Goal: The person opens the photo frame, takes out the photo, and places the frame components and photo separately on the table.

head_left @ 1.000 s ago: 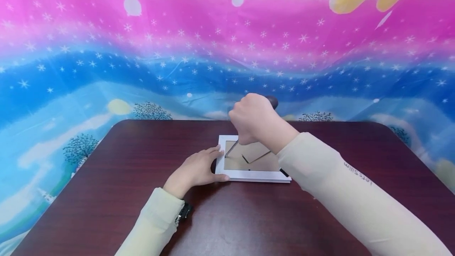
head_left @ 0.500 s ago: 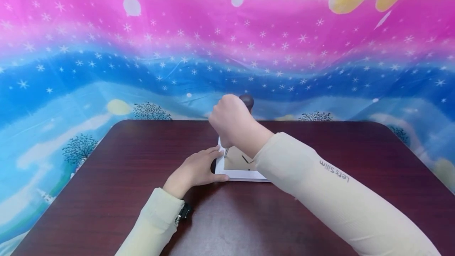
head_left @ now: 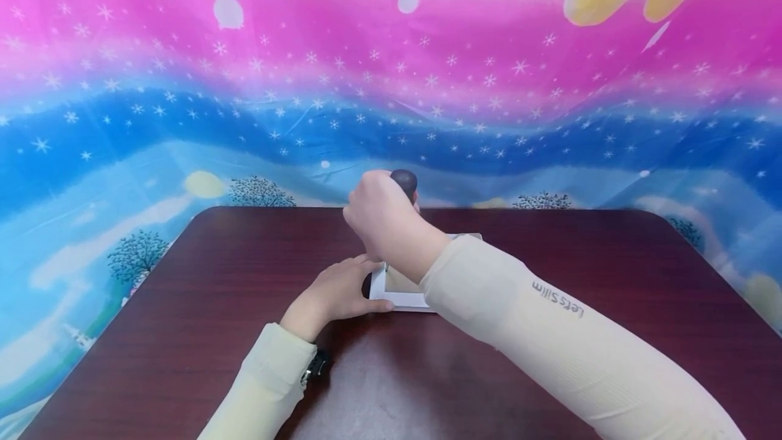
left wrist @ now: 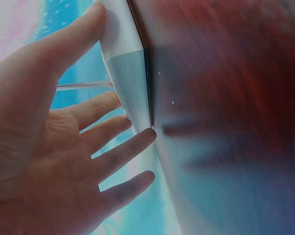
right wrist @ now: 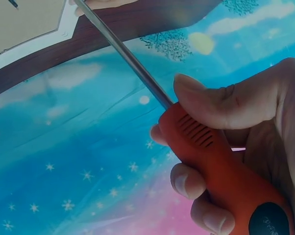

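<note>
A white photo frame (head_left: 406,301) with a tan backing board (head_left: 406,282) lies face down on the dark table, partly hidden under the right arm. The left hand (head_left: 332,290) rests against its left edge, thumb at the near corner and fingers along the side. In the left wrist view, the fingers of that hand are spread and nearly straight at the frame's edge. The right hand (head_left: 387,216) grips a screwdriver (right wrist: 206,152) by its orange and black handle, thumb along the top of the grip. Its metal shaft runs toward the frame's left side, near the left fingertips.
The dark red-brown table (head_left: 214,277) extends around the frame on all sides. Behind it hangs a pink and blue cloth backdrop (head_left: 366,121) with snowflakes and trees. A dark watch-like band (head_left: 314,365) sits at the left wrist.
My right hand has moved left and slightly down with the screwdriver, and its forearm now covers more of the frame. The left hand has stayed in place.
</note>
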`<action>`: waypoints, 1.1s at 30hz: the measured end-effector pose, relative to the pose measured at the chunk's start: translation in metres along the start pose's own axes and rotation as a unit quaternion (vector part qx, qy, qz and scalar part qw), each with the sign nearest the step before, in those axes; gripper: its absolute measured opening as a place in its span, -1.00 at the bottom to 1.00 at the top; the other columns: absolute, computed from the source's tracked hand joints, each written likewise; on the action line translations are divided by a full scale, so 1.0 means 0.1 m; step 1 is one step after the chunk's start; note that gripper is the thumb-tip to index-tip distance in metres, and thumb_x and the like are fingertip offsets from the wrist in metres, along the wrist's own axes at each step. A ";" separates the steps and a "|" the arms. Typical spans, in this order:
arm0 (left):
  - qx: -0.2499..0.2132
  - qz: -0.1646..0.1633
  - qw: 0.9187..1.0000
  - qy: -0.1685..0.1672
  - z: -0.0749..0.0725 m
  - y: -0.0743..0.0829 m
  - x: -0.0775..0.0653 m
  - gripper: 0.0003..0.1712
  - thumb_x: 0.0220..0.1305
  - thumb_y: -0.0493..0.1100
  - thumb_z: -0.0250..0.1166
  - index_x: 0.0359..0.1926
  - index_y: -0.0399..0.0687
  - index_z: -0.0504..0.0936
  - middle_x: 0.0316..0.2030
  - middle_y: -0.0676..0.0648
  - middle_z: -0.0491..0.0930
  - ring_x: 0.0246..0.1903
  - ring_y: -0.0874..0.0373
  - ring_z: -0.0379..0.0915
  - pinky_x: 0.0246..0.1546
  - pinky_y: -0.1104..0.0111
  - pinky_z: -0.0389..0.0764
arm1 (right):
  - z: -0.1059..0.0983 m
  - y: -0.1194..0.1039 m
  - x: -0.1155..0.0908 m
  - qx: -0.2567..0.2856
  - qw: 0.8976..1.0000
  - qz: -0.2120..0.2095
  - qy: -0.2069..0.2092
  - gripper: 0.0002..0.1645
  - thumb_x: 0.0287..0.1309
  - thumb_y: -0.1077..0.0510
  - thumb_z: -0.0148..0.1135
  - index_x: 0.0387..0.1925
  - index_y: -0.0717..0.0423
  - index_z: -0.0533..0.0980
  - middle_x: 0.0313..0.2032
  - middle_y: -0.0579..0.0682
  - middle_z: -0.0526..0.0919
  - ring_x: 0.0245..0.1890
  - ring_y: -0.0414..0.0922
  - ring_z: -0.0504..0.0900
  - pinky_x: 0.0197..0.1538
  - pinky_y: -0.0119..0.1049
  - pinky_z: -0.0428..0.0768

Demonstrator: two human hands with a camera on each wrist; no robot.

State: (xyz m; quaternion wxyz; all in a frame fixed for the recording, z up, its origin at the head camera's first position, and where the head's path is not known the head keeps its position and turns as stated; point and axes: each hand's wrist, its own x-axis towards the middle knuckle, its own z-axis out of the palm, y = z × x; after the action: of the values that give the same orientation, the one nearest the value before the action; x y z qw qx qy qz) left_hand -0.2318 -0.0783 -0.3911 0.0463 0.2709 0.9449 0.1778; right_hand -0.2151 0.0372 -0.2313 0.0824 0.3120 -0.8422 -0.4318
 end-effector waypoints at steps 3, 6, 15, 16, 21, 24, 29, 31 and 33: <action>0.016 -0.015 1.000 -0.010 0.00 0.01 0.01 -0.07 0.11 0.30 0.42 0.40 -0.03 0.42 0.42 -0.07 0.28 0.34 -0.09 0.28 0.24 0.01 0.39 | 0.07 0.06 -0.03 0.037 0.999 0.011 0.003 -0.67 0.05 -0.22 0.23 -0.32 -0.13 0.68 -0.53 -0.15 0.61 -0.50 -0.18 0.55 -0.43 -0.34 0.56; 0.027 -0.031 0.999 -0.019 0.00 0.03 0.03 -0.07 0.11 0.30 0.41 0.40 -0.02 0.41 0.45 -0.05 0.23 0.37 -0.09 0.23 0.28 0.02 0.35 | 0.16 0.14 -0.08 0.080 0.997 0.023 0.007 -0.73 0.01 -0.18 0.26 -0.44 -0.11 0.64 -0.58 -0.16 0.56 -0.48 -0.19 0.54 -0.37 -0.32 0.57; 0.037 -0.036 0.999 -0.006 0.00 0.04 0.00 -0.08 0.08 0.31 0.43 0.37 -0.05 0.45 0.43 -0.07 0.28 0.36 -0.12 0.25 0.26 -0.04 0.34 | 0.43 0.34 -0.19 0.173 0.984 0.034 0.002 -0.81 -0.02 -0.05 0.26 -0.59 -0.08 0.54 -0.63 -0.14 0.51 -0.55 -0.14 0.51 -0.22 -0.18 0.62; 0.037 -0.035 0.999 -0.005 0.00 0.04 0.00 -0.08 0.08 0.31 0.43 0.37 -0.05 0.45 0.42 -0.07 0.28 0.36 -0.12 0.25 0.27 -0.04 0.34 | 0.45 0.36 -0.21 0.181 0.983 0.036 0.001 -0.80 -0.02 -0.05 0.27 -0.60 -0.08 0.53 -0.64 -0.14 0.51 -0.56 -0.14 0.50 -0.23 -0.18 0.62; 0.044 -0.041 0.998 -0.005 0.01 0.03 0.01 -0.07 0.08 0.34 0.42 0.37 -0.01 0.46 0.43 -0.05 0.28 0.37 -0.09 0.23 0.29 -0.02 0.31 | 0.60 0.43 -0.29 0.221 0.974 0.047 0.006 -0.74 -0.06 0.00 0.27 -0.70 -0.06 0.44 -0.72 -0.15 0.40 -0.64 -0.17 0.36 -0.35 -0.23 0.54; 0.052 -0.039 0.998 -0.006 0.01 0.02 0.02 -0.07 0.07 0.36 0.40 0.37 -0.01 0.46 0.43 -0.05 0.27 0.36 -0.08 0.24 0.29 -0.02 0.32 | 0.73 0.46 -0.36 0.251 0.966 0.054 0.019 -0.67 -0.10 0.06 0.25 -0.77 -0.07 0.31 -0.75 -0.17 0.25 -0.67 -0.19 0.22 -0.45 -0.26 0.44; 0.057 -0.035 0.998 -0.010 0.01 0.03 0.02 -0.06 0.08 0.38 0.39 0.37 -0.01 0.46 0.43 -0.05 0.27 0.36 -0.09 0.24 0.28 -0.02 0.32 | 0.96 0.48 -0.48 0.295 0.952 0.066 0.039 -0.59 -0.10 0.12 0.20 -0.83 -0.09 0.19 -0.75 -0.19 0.10 -0.67 -0.19 0.12 -0.54 -0.27 0.31; 0.056 -0.036 0.998 -0.010 0.01 0.03 0.02 -0.06 0.08 0.38 0.39 0.37 -0.01 0.46 0.43 -0.05 0.27 0.36 -0.09 0.24 0.28 -0.03 0.32 | 1.05 0.48 -0.53 0.315 0.946 0.068 0.044 -0.58 -0.08 0.12 0.20 -0.86 -0.10 0.22 -0.77 -0.21 0.09 -0.67 -0.20 0.12 -0.54 -0.27 0.30; 0.054 -0.037 0.998 -0.011 0.01 0.03 0.01 -0.06 0.08 0.38 0.39 0.38 0.00 0.45 0.44 -0.05 0.26 0.36 -0.09 0.24 0.28 -0.03 0.31 | 1.13 0.49 -0.57 0.339 0.937 0.069 0.048 -0.61 -0.06 0.12 0.23 -0.86 -0.10 0.32 -0.78 -0.24 0.16 -0.67 -0.23 0.18 -0.52 -0.25 0.35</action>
State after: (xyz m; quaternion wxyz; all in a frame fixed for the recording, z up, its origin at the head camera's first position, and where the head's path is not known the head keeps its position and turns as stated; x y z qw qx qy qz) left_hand -0.2312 -0.0747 -0.3904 0.0483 0.2396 0.9620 0.1216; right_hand -0.2383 0.1687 -0.2554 0.0415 0.2831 -0.9531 -0.0990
